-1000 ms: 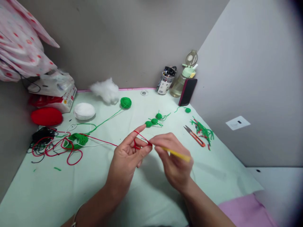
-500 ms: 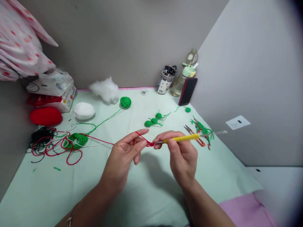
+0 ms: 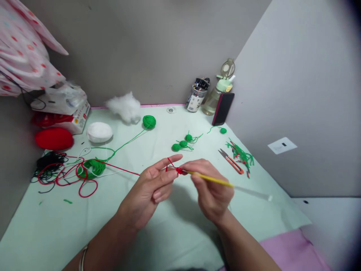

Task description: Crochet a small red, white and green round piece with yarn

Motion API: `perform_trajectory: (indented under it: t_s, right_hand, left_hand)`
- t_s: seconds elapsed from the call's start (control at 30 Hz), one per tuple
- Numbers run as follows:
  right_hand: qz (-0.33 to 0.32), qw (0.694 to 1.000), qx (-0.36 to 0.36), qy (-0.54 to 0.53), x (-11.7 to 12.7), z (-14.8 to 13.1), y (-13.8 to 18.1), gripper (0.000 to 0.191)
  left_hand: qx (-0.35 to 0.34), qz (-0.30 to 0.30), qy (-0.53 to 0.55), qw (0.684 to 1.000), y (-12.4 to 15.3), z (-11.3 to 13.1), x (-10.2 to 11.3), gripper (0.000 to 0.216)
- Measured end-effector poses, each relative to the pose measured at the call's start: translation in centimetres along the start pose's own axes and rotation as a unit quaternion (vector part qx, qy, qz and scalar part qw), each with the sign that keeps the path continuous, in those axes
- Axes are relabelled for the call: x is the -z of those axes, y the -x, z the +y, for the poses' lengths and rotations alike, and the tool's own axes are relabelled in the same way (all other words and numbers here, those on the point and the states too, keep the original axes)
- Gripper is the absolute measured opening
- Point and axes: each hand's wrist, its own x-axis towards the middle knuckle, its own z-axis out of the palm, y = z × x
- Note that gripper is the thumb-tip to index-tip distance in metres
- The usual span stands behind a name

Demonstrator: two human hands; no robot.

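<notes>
My left hand (image 3: 150,188) pinches a small red crochet piece (image 3: 178,171) between thumb and fingers, with red yarn (image 3: 118,167) running over its index finger and off to the left. My right hand (image 3: 210,188) grips a yellow-handled crochet hook (image 3: 211,179), whose tip is in the red piece and whose handle points down to the right. Both hands hover above the pale green cloth (image 3: 169,233).
Several small green crocheted balls (image 3: 182,143) lie just beyond the hands, with snips (image 3: 231,162) and yarn scraps (image 3: 241,155) to the right. Left: tangled red, green and black yarn (image 3: 70,171), red ball (image 3: 54,138), white ball (image 3: 99,131), green ball (image 3: 149,121), stuffing (image 3: 124,106). Back: jar (image 3: 196,98), bottle (image 3: 218,94), phone (image 3: 222,109).
My right hand turned the hook so its handle swung from pointing right and level to pointing down-right. The left index finger lowered slightly, still carrying the yarn.
</notes>
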Motion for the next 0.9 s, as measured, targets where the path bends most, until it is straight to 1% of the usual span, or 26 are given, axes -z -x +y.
perform_trajectory:
  t_s: [0.07,0.13,0.2,0.23,0.33,0.4,0.53,0.6,0.63,0.7,0.77,0.83,0.9]
  right_hand:
    - [0.049,0.988,-0.087,-0.121,0.0,0.2,-0.4,0.021]
    - [0.081,0.965,-0.148,-0.201,0.0,0.3,-0.7,0.019]
    - [0.081,0.952,-0.174,-0.240,-0.1,0.5,-0.9,0.018]
    - [0.073,0.952,-0.175,-0.242,-0.2,0.5,-0.9,0.018]
    - [0.040,0.969,-0.149,-0.192,-0.4,0.5,-0.8,0.015]
    - [0.034,0.979,-0.131,-0.156,-0.6,0.3,-0.8,0.014]
    - [0.022,0.988,-0.104,-0.108,-0.4,-0.2,-0.9,0.017]
    - [-0.002,0.998,-0.050,-0.039,-0.3,-0.5,-0.6,0.020]
    - [-0.017,1.000,-0.016,0.012,-0.2,-0.7,-0.4,0.022]
    - [-0.050,0.990,0.042,0.123,0.0,-0.9,0.3,0.033]
    - [-0.060,0.976,0.078,0.192,0.0,-0.8,0.9,0.045]
    - [-0.048,0.978,0.087,0.184,-0.1,-0.6,1.3,0.051]
    - [-0.021,0.992,0.057,0.115,-0.2,-0.3,1.1,0.048]
  left_hand:
    - [-0.017,0.009,-0.010,1.000,0.0,0.2,0.0,0.035]
    - [-0.051,0.030,-0.023,0.998,0.0,0.2,0.0,0.030]
    - [-0.078,0.052,-0.036,0.995,0.0,-0.2,-0.1,0.028]
    - [-0.085,0.057,-0.045,0.994,0.0,-0.4,-0.1,0.029]
    - [-0.085,0.046,-0.079,0.992,0.0,-1.0,-0.3,0.033]
    - [-0.083,0.037,-0.103,0.991,0.0,-1.1,-0.3,0.032]
    - [-0.100,0.042,-0.118,0.987,0.1,-0.9,-0.1,0.030]
    - [-0.103,0.050,-0.109,0.987,0.0,-0.9,0.0,0.030]
    - [-0.104,0.057,-0.099,0.988,0.0,-1.0,0.1,0.030]
    - [-0.099,0.070,-0.075,0.990,-0.1,-1.1,0.1,0.033]
    - [-0.083,0.065,-0.054,0.993,-0.1,-1.3,-0.1,0.037]
    - [-0.063,0.051,-0.044,0.996,-0.1,-1.3,-0.3,0.038]
    - [-0.056,0.047,-0.038,0.997,0.0,-1.2,-0.4,0.037]
